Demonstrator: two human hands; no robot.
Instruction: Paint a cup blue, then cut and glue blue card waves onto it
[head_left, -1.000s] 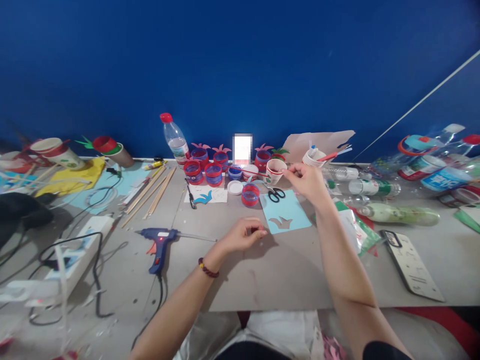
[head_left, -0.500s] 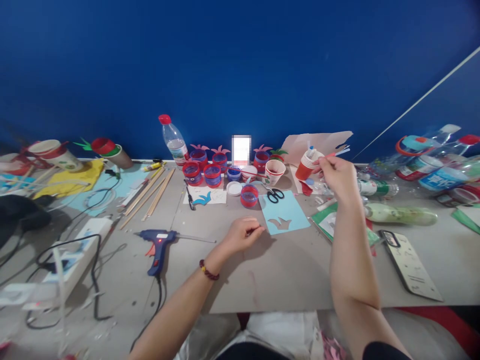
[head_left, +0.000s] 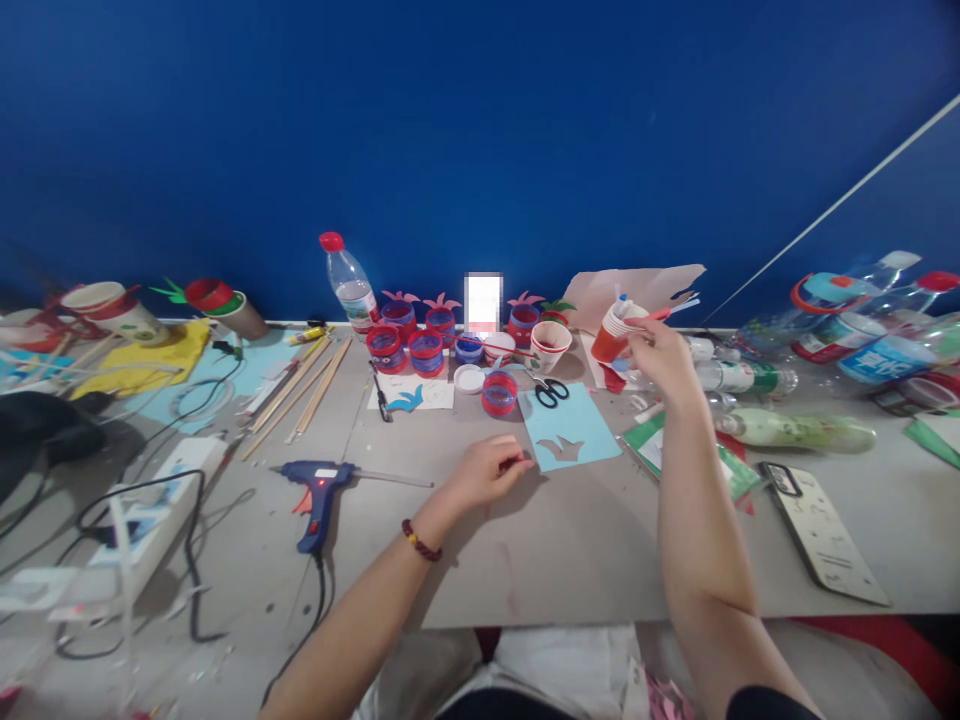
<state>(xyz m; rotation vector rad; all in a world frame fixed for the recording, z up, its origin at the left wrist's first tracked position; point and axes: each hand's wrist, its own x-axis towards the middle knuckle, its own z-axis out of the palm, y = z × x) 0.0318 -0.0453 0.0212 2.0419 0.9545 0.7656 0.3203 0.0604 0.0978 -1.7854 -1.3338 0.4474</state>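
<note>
My right hand (head_left: 661, 350) reaches to the back right, beside a stack of orange paper cups (head_left: 611, 335) with pens or strips standing in it. Its fingers pinch a slim red object (head_left: 658, 315) whose kind I cannot make out. Over the table, left of a light blue paper sheet (head_left: 581, 415), my left hand (head_left: 486, 472) is closed, thumb and fingers together; a small reddish bit shows at the fingertips. Black-handled scissors (head_left: 551, 392) lie on the sheet, which has a leaf-shaped cutout. Behind stands a ring-shaped red and purple cup (head_left: 499, 394).
To the left lie a blue glue gun (head_left: 319, 500), wooden sticks (head_left: 319, 390) and a power strip (head_left: 161, 500) with cables. Several red and purple cups (head_left: 426, 352) stand at the back near a bottle (head_left: 351, 285). At right are plastic bottles (head_left: 787, 430) and a phone (head_left: 821, 535).
My right hand has shifted slightly left, closer to the cup stack, with the red object in its fingers. My left hand stays in nearly the same place.
</note>
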